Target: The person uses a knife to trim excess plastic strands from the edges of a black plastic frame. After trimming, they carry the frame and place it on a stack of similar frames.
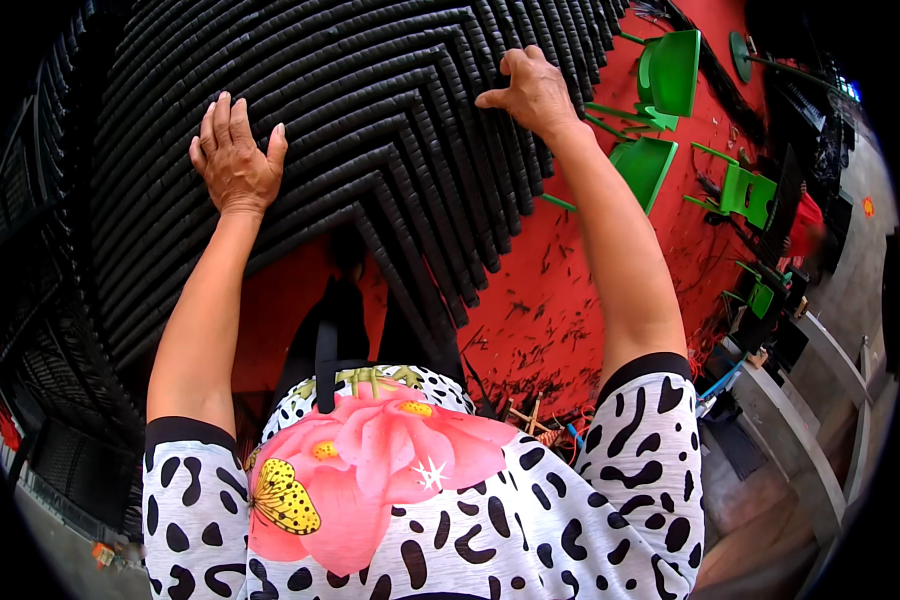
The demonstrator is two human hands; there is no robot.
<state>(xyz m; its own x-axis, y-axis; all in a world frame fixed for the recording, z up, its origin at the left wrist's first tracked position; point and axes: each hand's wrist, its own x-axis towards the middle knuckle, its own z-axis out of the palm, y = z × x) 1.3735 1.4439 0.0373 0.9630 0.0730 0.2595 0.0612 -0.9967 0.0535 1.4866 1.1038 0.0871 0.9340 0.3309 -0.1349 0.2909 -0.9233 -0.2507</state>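
Note:
Large black L-shaped bars [370, 70], ribbed like wrapped strips, lie nested side by side in a stack in front of me, their corners forming a row of chevrons. My left hand [238, 165] rests palm down on the bars left of the corners, open with its fingers stretched and the thumb apart. Over the bars right of the corners is my right hand [538, 92]. Its thumb points left, apart from the bent fingers, and I see nothing held in it. The tips of those fingers are partly hidden.
Green chairs [673, 75] stand on the red floor [530, 320] at the right, among scattered dark scraps. More black stacked pieces [45, 250] rise at the left. At the far right a person in red [805, 225] is beside dark material. Grey beams [780, 410] run at the lower right.

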